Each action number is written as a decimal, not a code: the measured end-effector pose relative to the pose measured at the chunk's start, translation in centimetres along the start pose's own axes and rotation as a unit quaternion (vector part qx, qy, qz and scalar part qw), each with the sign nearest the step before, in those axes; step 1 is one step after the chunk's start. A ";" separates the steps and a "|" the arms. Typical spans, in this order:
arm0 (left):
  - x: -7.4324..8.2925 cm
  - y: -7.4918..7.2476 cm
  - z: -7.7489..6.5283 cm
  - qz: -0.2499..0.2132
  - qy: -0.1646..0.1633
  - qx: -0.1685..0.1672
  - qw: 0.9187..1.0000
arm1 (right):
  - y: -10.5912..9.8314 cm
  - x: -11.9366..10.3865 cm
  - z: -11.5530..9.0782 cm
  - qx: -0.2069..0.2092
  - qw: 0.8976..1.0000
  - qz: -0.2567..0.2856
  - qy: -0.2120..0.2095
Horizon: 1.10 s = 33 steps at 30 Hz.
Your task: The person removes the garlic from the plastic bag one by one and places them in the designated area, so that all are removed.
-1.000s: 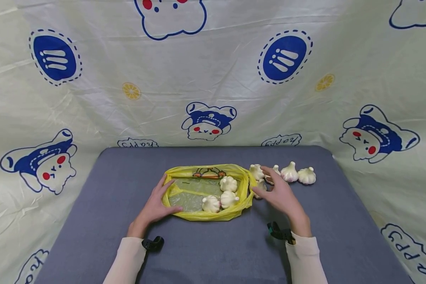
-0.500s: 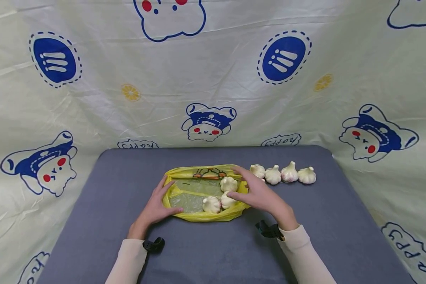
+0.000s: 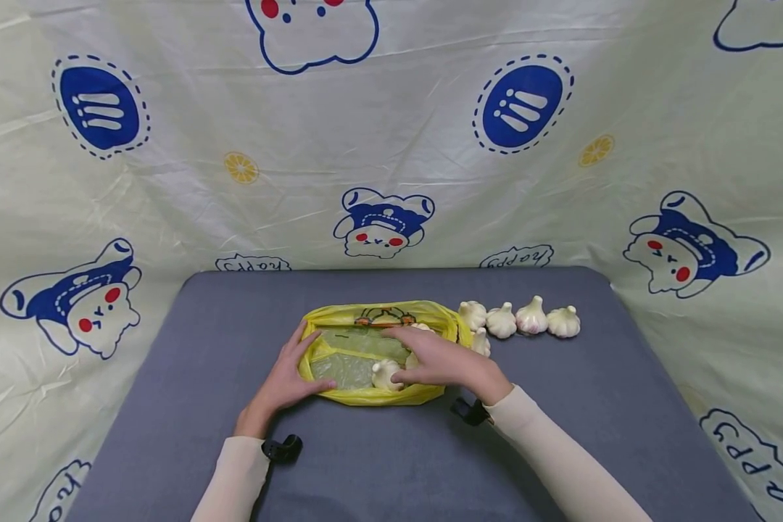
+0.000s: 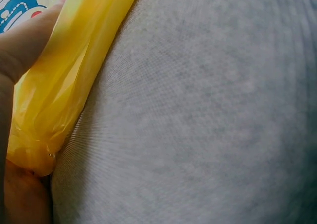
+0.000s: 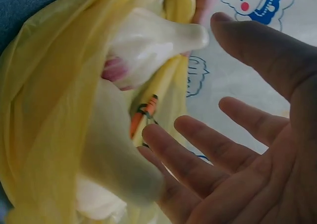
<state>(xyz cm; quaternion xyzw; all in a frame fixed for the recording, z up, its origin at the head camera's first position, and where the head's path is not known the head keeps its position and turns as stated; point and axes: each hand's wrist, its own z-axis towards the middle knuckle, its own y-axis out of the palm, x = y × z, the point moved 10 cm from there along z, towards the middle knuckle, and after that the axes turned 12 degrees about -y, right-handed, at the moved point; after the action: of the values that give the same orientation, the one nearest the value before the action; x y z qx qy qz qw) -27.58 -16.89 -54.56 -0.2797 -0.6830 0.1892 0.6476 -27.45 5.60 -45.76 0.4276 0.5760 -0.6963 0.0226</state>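
Note:
A yellow plastic bag (image 3: 385, 397) lies on the table with its mouth spread wide. My left hand (image 3: 290, 373) grips its left end, thumb over the front rim; in the left wrist view the yellow plastic (image 4: 81, 55) passes between thumb and fingers. My right hand (image 3: 433, 359) reaches over the bag's right side, fingers spread and holding nothing. Its thumb tip is close to a garlic bulb (image 3: 385, 374) inside the bag. Another garlic bulb (image 3: 423, 328) there is partly covered by this hand. The right wrist view shows a white garlic bulb (image 5: 141, 48) beside the yellow plastic.
Right of the bag, a row of several garlic bulbs (image 3: 501, 320) lies on the grey-blue tabletop (image 3: 365, 464). One more garlic bulb (image 3: 480, 342) sits against the bag's right edge. A printed curtain (image 3: 391, 145) hangs behind the table.
My right hand has moved left from beside the loose garlic bulbs to over the inside of the bag. The left hand and the bag have stayed nearly in place.

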 end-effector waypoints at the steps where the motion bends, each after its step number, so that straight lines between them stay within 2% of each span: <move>1: 0.0 0.0 0.0 0.000 0.000 0.000 1.000 | 0.2 0.1 0.3 -0.005 1.000 0.004 -0.004; 11: -0.2 0.1 -0.1 0.006 -0.006 -0.003 1.000 | 2.5 0.9 1.8 -0.043 0.999 0.009 -0.021; 24: 0.2 -0.2 -0.2 0.005 -0.009 -0.001 1.000 | 2.9 1.2 2.6 -0.068 0.998 -0.010 -0.013; 33: 0.3 -0.2 0.0 0.005 -0.005 0.000 1.000 | 2.8 1.6 2.6 -0.057 0.998 -0.012 -0.010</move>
<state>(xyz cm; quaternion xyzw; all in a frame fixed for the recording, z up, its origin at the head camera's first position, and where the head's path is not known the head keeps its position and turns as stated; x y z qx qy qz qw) -27.56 -16.82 -54.21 -0.2820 -0.6847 0.1937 0.6435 -28.48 3.24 -48.96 0.4121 0.6196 -0.6666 0.0442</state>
